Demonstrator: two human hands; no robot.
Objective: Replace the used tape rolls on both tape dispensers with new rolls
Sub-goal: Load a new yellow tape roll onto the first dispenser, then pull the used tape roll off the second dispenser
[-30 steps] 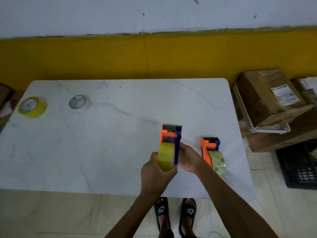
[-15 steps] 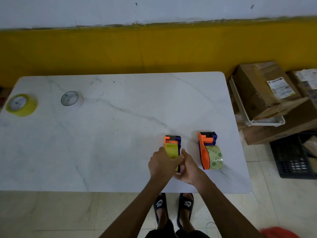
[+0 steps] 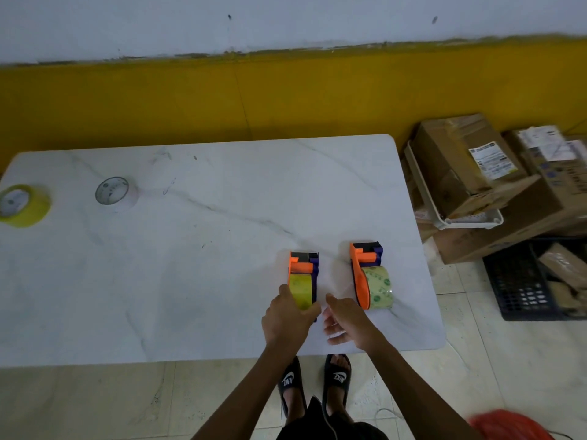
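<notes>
Two orange and purple tape dispensers stand side by side near the front right of the white marble table [image 3: 206, 255]. The left dispenser [image 3: 303, 274] carries a yellow-green roll; the right dispenser [image 3: 368, 274] carries a clear roll with green print. My left hand [image 3: 287, 315] rests on the near end of the left dispenser, fingers curled over its roll. My right hand [image 3: 346, 319] is just beside it, fingers apart, touching nothing. A yellow tape roll [image 3: 23, 204] and a whitish roll [image 3: 116, 193] lie at the far left.
Cardboard boxes [image 3: 470, 173] and a white tray [image 3: 444, 214] crowd the floor right of the table. A dark crate [image 3: 521, 281] sits nearer. A yellow wall band runs behind the table. My sandalled feet stand at the table's front edge.
The left dispenser, held in the air a second ago, now stands on the table. My right hand has come off it and opened.
</notes>
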